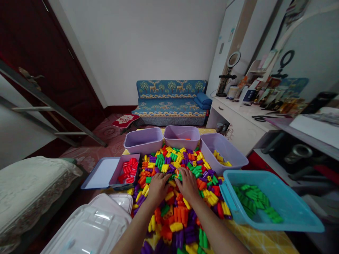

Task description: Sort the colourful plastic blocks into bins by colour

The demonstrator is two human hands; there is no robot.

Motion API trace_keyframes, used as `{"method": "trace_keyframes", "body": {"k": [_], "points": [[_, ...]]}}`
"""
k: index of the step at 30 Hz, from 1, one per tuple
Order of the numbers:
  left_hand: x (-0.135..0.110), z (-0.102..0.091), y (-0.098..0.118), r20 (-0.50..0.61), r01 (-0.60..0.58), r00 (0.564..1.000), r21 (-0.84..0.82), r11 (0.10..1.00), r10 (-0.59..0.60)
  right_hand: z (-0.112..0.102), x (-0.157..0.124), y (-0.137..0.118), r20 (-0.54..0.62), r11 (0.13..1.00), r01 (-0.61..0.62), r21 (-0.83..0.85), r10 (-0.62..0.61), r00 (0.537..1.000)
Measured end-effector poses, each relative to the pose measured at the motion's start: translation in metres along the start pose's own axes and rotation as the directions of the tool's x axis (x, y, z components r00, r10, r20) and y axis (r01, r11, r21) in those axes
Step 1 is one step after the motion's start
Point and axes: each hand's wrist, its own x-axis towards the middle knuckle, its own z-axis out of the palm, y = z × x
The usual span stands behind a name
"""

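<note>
A wide heap of plastic building blocks [180,213] in red, orange, yellow, green and purple covers the middle of the table. Both my hands rest low over the heap, close together. My left hand [159,187] curls its fingers down among the blocks; what lies beneath them is hidden. Beside it, my right hand [188,183] has its fingers bent in, with an orange block [177,171] at the fingertips. Red blocks [129,170] lie in a small purple box on the left. Green blocks [253,199] sit in a teal bin [291,204] on the right.
Behind the heap stand a left purple bin [144,148], a middle purple bin [182,143] with a little orange inside, and a right purple bin [231,150] holding yellow blocks. White plastic lids [92,225] are stacked front left. A patterned sofa [172,106] stands beyond the table.
</note>
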Motion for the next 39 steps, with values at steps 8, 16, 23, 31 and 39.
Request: {"method": "trace_keyframes", "body": {"k": [8,16,23,31,39], "points": [[0.009,-0.001,-0.018,-0.061,0.207,0.967,-0.37,0.906,-0.246,0.003,0.008,0.002,0.047,0.997,-0.046,-0.063,0.049,0.998],[0.012,-0.011,-0.031,-0.276,0.104,0.947,-0.214,0.971,-0.163,0.002,0.025,0.0,0.145,0.977,-0.127,-0.173,0.153,0.978],[0.013,-0.004,-0.034,-0.112,0.175,0.977,-0.089,0.981,-0.184,0.003,0.035,0.0,0.181,0.961,-0.193,-0.198,0.23,0.956],[0.013,-0.002,-0.04,-0.199,0.165,0.947,-0.37,0.914,-0.251,0.01,0.037,-0.001,0.148,0.94,-0.262,-0.217,0.297,0.944],[0.022,-0.013,-0.046,0.008,0.224,0.723,-0.949,0.223,-0.691,0.012,0.035,0.0,0.139,0.949,-0.21,-0.236,0.247,0.959]]}}
